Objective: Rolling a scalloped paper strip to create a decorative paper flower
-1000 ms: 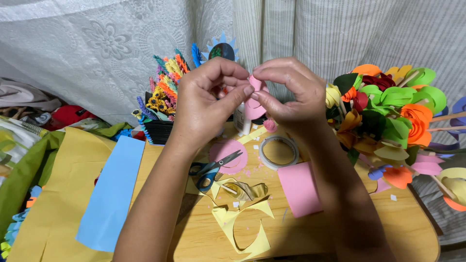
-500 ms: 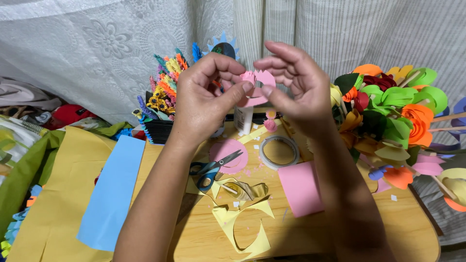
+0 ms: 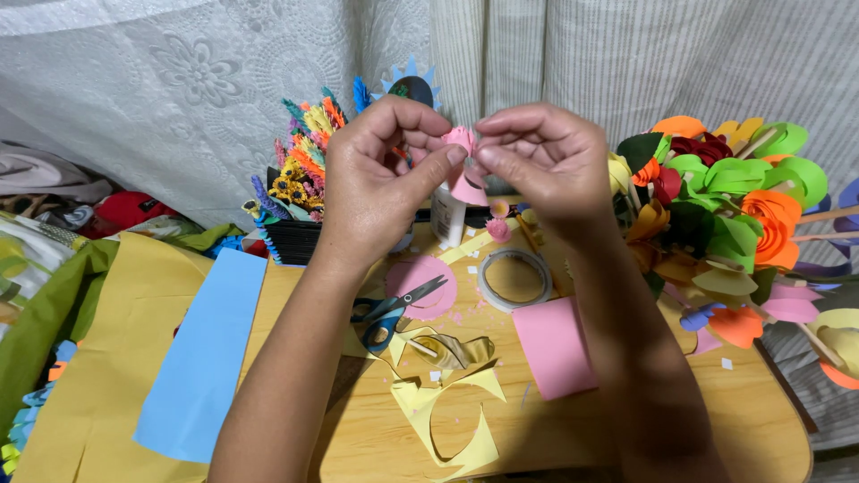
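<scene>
Both my hands are raised above a small wooden table (image 3: 555,429) and pinch one small pink paper flower (image 3: 463,163) between them. My left hand (image 3: 380,174) grips it from the left with thumb and forefinger. My right hand (image 3: 541,161) holds it from the right with curled fingers. Most of the flower is hidden behind my fingertips. Below the hands lie a pink paper circle (image 3: 416,279), blue-handled scissors (image 3: 386,313), a roll of clear tape (image 3: 514,277) and a pink paper rectangle (image 3: 553,347).
A white glue bottle (image 3: 447,215) stands behind the tape. Yellow paper scraps (image 3: 447,407) lie at the table's front. Blue paper (image 3: 206,353) rests on a yellow sheet (image 3: 98,385) at left. A bunch of colourful paper flowers (image 3: 725,206) fills the right, a black basket (image 3: 300,237) of paper flowers the back.
Both hands have closed tighter round the pink flower and shifted slightly; the fingers that were spread now curl in over it.
</scene>
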